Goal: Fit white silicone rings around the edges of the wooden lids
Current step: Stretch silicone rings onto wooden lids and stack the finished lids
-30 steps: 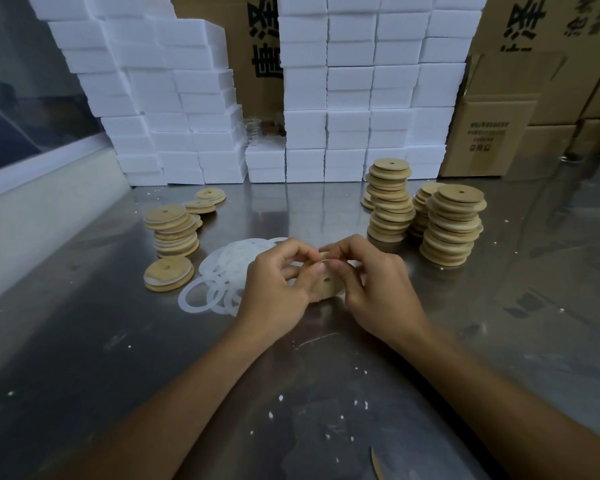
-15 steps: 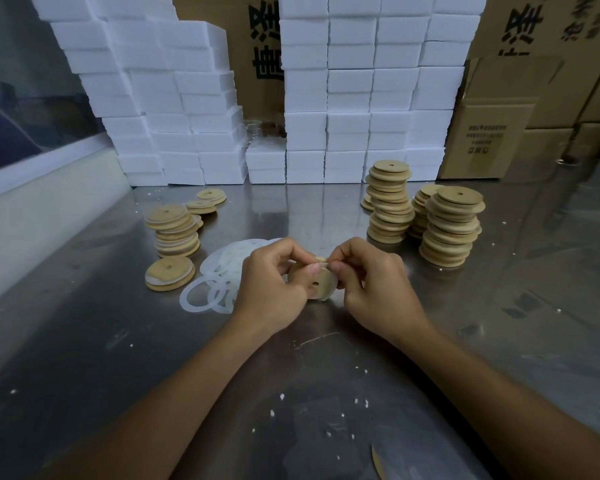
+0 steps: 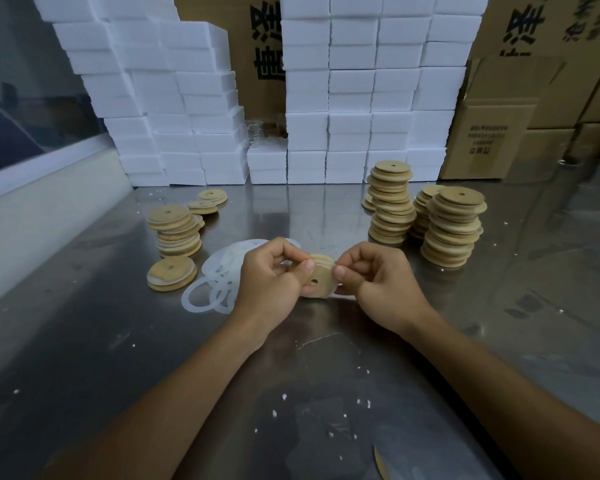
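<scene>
The steel surface [image 3: 84,341] fills most of the view, flecked with white crumbs. Along its far edge, from 10 to 1 o'clock, stand stacks of white foam boxes [image 3: 354,91], with cardboard cartons [image 3: 492,143] behind them and at 2 o'clock. At 1 o'clock, stacks of bare wooden lids [image 3: 454,226] stand close together. At 10 o'clock is a shorter stack of lids [image 3: 175,230] with white showing between the layers, a single lid [image 3: 171,273] just nearer the person, and two more lids [image 3: 208,200] farther off. A loose pile of white silicone rings [image 3: 219,282] lies on the surface just to the 9 o'clock side of the hands.

At the centre, both hands hold one wooden lid [image 3: 317,280] tilted above the surface, its small hole facing the camera. The left hand [image 3: 267,282] pinches its 9 o'clock edge with thumb and curled fingers; the right hand [image 3: 378,282] pinches its 3 o'clock edge the same way. A thin white ring [image 3: 334,289] shows along the lid's rim by the right thumb.
</scene>
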Demonstrator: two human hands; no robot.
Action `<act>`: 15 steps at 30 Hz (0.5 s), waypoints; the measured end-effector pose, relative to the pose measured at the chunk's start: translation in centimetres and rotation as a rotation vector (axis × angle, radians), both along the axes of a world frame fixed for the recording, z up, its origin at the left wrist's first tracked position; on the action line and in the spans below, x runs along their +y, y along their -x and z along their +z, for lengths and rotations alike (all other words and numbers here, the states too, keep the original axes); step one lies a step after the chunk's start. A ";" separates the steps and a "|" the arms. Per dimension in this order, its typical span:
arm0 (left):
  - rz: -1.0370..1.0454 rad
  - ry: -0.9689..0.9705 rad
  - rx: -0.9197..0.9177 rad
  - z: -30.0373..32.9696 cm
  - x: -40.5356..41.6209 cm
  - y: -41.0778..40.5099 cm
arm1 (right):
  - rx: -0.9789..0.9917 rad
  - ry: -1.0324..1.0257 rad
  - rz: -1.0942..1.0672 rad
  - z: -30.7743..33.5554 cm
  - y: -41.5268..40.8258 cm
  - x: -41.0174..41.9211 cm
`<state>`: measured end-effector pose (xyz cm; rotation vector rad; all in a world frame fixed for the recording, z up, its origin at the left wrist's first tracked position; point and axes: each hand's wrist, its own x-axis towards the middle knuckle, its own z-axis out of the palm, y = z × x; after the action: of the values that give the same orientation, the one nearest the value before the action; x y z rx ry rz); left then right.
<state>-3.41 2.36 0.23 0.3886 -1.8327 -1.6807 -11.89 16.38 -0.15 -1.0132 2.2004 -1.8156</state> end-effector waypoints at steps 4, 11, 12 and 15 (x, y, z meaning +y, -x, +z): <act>0.013 0.003 -0.021 0.1 -0.3 -0.1 | -0.005 0.017 0.027 0.2 -0.1 0.1; -0.026 -0.232 -0.032 0.0 -0.8 -0.1 | 0.037 -0.018 -0.011 -0.2 -0.1 -0.1; -0.040 -0.237 -0.032 0.0 -0.8 0.0 | 0.037 -0.012 -0.018 -0.2 -0.1 -0.2; -0.033 -0.049 -0.022 -0.4 -0.8 0.0 | 0.135 -0.007 -0.072 -0.4 -0.2 -0.1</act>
<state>-3.40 1.60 -0.13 0.4009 -1.8266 -1.7529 -11.70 16.29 -0.55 -1.0996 2.3484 -1.8171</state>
